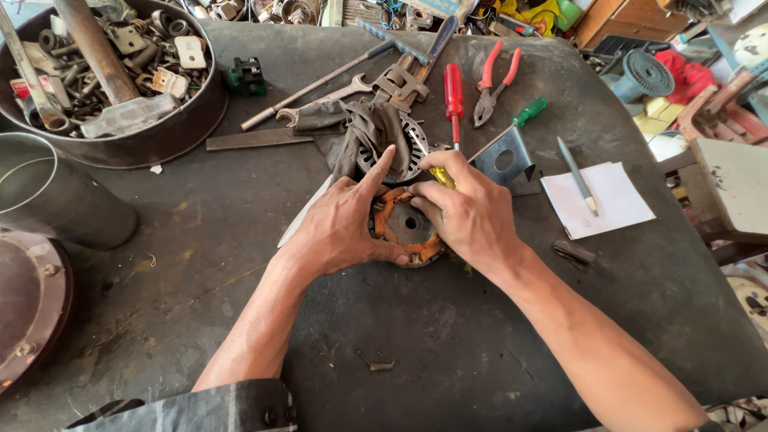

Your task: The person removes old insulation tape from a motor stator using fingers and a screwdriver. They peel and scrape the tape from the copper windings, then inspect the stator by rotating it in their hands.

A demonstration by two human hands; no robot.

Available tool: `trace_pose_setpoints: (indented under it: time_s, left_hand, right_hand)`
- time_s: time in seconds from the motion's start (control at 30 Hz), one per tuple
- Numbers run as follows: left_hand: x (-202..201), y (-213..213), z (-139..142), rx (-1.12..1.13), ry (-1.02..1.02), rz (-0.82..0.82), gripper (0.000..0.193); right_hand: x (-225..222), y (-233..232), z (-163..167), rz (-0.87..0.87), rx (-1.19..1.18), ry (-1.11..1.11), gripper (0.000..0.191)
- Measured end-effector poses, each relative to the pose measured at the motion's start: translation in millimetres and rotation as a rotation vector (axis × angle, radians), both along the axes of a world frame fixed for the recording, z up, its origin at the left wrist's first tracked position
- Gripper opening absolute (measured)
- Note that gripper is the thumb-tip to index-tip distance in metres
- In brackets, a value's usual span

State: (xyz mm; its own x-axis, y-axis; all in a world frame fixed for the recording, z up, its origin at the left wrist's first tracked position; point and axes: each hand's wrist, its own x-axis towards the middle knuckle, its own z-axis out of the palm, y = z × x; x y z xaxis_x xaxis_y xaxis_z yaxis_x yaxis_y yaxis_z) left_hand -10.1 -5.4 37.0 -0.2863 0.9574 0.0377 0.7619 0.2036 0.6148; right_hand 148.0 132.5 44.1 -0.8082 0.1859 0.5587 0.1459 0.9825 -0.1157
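Near the front of the dark worktable [200, 264], held flat between a left hand [340, 228] cupping its side, forefinger raised, and a right hand [472, 216] gripping both its far rim and a yellow-handled screwdriver [442, 178]: a round motor stator [406, 230] wound with copper. Likely heavy and rigid, windings fragile, best grasped by the outer iron ring; no long axis, bore facing straight up. Beyond, a grey rag [370, 132], red screwdriver [454, 92], pliers [494, 84].

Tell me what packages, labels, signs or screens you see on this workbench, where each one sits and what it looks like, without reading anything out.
White paper notepad: right of the hands on the dark bench, rectangular, a grey pen lying across it.
Small red-and-white label-like card: in the round metal parts tray at top left, partly buried.
No screens or signs show.
Both hands, left hand and right hand, rest on the round copper-wound motor stator.
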Motion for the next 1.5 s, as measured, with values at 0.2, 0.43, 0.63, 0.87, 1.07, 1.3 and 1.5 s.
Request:
trace_pose_setpoints:
  time_s: [0.2, 0.43, 0.63, 0.87, 1.07, 1.3, 1.5]
  left_hand:
    - [1.6, 4.7, -2.0, -0.133, 0.019, 0.044, 0.153]
    - [1.8, 3.7, -1.6, -0.119, 0.025, 0.042, 0.154]
    - [2.1, 4.2, -1.3, -0.103, 0.019, 0.048, 0.153]
    - [2.5, 2.5, -0.9, -0.133, 0.009, 0.057, 0.153]
    - [2.4, 3.8, -3.9, -0.069, -0.016, 0.038, 0.151]
    - [1.9, 3.3, -10.4, -0.057, -0.035, 0.018, 0.149]
    - [0.6, 3.5, -15.8, 0.021, -0.048, -0.014, 0.146]
  right_hand:
    - [-1.4, 6.9, -6.7, -0.028, -0.135, -0.008, 0.011]
    - [0.0, 18.0, -19.8, 0.041, -0.188, -0.023, 0.016]
    - [9.8, 32.7, -23.2, 0.193, -0.303, -0.05, 0.016]
    - [13.0, 44.8, -20.1, 0.185, -0.505, -0.141, 0.011]
    - [15.5, 59.2, -25.8, 0.191, -0.683, -0.218, 0.016]
    - [22.1, 73.0, -49.7, 0.275, -1.019, -0.201, 0.019]
    - [20.8, 72.2, -43.9, 0.3, -1.003, -0.207, 0.02]
